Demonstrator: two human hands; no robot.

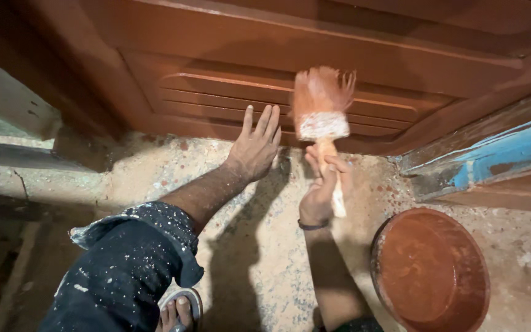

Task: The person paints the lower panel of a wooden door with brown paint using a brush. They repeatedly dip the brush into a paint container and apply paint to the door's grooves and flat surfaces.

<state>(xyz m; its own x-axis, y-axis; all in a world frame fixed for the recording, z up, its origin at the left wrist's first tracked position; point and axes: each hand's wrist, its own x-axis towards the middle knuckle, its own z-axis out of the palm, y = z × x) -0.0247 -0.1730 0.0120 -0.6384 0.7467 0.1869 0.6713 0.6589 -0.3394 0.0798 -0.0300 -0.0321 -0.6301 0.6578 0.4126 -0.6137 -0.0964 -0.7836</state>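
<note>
In front of me the reddish-brown panelled wooden door (290, 67) closes the way forward. On the right, the round bowl of reddish-brown paint (430, 270) and the blue-streaked wooden frame (499, 154) stand near my right hand (322, 184). Between my 2 hands I see open speckled concrete floor (259, 246); the floor left of my left hand (256, 144) is open too.
</note>
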